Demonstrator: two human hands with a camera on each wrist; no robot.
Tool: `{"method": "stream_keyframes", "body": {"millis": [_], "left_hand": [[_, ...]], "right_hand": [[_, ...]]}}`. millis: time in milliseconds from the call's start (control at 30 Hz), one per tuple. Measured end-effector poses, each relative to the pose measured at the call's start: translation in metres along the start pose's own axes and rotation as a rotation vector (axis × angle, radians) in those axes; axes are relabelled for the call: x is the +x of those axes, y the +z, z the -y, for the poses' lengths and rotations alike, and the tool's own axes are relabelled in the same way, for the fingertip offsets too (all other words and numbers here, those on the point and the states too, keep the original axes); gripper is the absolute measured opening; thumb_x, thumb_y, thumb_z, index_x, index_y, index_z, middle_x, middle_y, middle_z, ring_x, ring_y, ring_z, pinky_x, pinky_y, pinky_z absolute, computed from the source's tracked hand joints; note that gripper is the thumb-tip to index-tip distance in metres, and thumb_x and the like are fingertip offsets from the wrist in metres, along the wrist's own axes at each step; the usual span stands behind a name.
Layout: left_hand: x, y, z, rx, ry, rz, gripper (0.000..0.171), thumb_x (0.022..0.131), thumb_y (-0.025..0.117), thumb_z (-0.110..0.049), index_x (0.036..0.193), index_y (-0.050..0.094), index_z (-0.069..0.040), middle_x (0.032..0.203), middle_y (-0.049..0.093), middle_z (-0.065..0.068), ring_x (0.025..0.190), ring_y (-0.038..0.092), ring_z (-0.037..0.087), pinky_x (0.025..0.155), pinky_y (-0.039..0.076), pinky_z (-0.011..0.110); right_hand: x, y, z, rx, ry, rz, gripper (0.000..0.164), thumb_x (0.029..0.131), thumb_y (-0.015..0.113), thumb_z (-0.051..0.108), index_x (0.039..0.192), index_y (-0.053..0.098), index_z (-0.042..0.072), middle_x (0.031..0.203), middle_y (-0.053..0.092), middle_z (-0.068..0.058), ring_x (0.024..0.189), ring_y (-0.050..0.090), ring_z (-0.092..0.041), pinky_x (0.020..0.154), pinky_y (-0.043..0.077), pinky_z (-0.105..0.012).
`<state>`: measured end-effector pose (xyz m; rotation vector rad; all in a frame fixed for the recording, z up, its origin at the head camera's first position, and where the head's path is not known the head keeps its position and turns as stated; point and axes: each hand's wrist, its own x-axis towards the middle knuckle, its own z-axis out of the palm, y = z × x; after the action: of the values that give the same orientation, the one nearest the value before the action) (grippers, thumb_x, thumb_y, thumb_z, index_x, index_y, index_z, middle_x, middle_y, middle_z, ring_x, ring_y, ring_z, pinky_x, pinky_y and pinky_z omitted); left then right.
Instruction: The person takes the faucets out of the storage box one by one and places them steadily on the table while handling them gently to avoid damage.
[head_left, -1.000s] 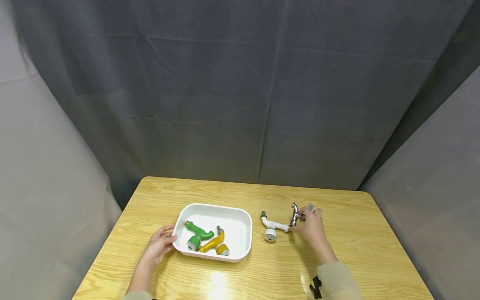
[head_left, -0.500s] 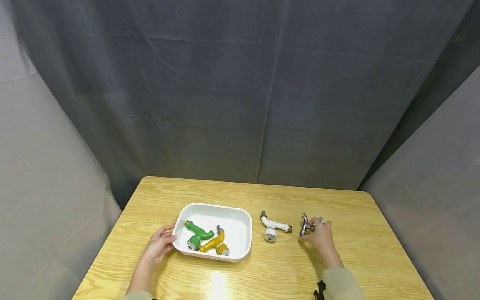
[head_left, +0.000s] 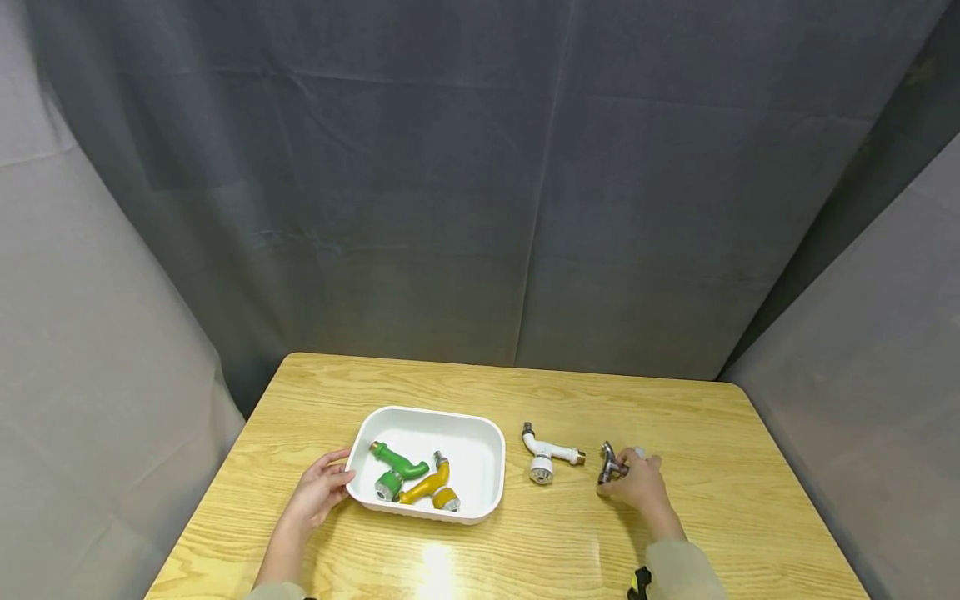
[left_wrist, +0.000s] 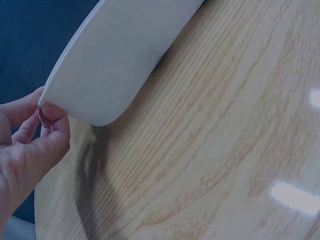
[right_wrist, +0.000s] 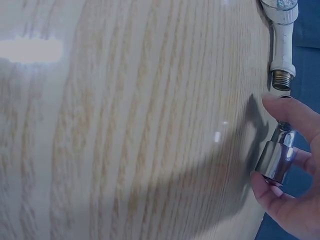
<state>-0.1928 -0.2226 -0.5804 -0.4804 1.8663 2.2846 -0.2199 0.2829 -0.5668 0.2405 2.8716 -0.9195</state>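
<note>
The left hand pinches the left end of a white tray; right of the tray, beyond a white faucet, the right hand grips a chrome faucet.

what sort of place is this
Probably a makeshift booth, perhaps for filming tabletop work: a dark curtain hangs behind the wooden table, and pale sheets hang at both sides.
</note>
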Motion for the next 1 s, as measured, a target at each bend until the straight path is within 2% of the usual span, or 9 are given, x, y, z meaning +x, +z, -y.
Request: {"method": "stream_keyframes", "body": {"millis": [167, 600, 800, 1000], "left_hand": [[0.0005, 0.0002, 0.0007, 0.004, 0.003, 0.001, 0.049, 0.086, 0.054, 0.006, 0.131, 0.035, 0.005, 0.090, 0.052, 0.005, 0.081, 0.052, 0.017, 0.067, 0.047, 0.026], [-0.0006, 0.0007, 0.0001, 0.012, 0.002, 0.002, 0.050, 0.086, 0.054, 0.006, 0.132, 0.035, 0.005, 0.090, 0.052, 0.004, 0.081, 0.052, 0.017, 0.067, 0.047, 0.025], [-0.0009, 0.0002, -0.0003, 0.016, -0.007, 0.003, 0.050, 0.087, 0.053, 0.005, 0.134, 0.034, 0.004, 0.091, 0.052, 0.005, 0.081, 0.052, 0.017, 0.067, 0.046, 0.025], [-0.0013, 0.0000, -0.0009, 0.009, -0.010, 0.001, 0.051, 0.087, 0.054, 0.004, 0.134, 0.034, 0.004, 0.091, 0.051, 0.005, 0.081, 0.052, 0.016, 0.067, 0.046, 0.025]], "right_hand": [[-0.0014, 0.0018, -0.0005, 0.007, 0.013, 0.019, 0.051, 0.060, 0.085, 0.026, 0.090, 0.049, 0.004, 0.103, 0.029, -0.029, 0.072, 0.045, -0.031, 0.058, 0.043, -0.040], [-0.0012, 0.0051, -0.0010, -0.018, 0.023, 0.053, 0.046, 0.063, 0.083, 0.020, 0.092, 0.052, 0.002, 0.101, 0.031, -0.028, 0.073, 0.045, -0.031, 0.058, 0.042, -0.039], [-0.0004, 0.0046, 0.0003, -0.025, 0.027, 0.062, 0.049, 0.063, 0.083, 0.021, 0.094, 0.051, 0.000, 0.102, 0.031, -0.030, 0.075, 0.044, -0.034, 0.060, 0.043, -0.042], [-0.0036, 0.0033, 0.0047, -0.024, 0.047, 0.085, 0.051, 0.063, 0.083, 0.021, 0.097, 0.051, 0.001, 0.103, 0.032, -0.030, 0.085, 0.042, -0.042, 0.066, 0.043, -0.050]]}}
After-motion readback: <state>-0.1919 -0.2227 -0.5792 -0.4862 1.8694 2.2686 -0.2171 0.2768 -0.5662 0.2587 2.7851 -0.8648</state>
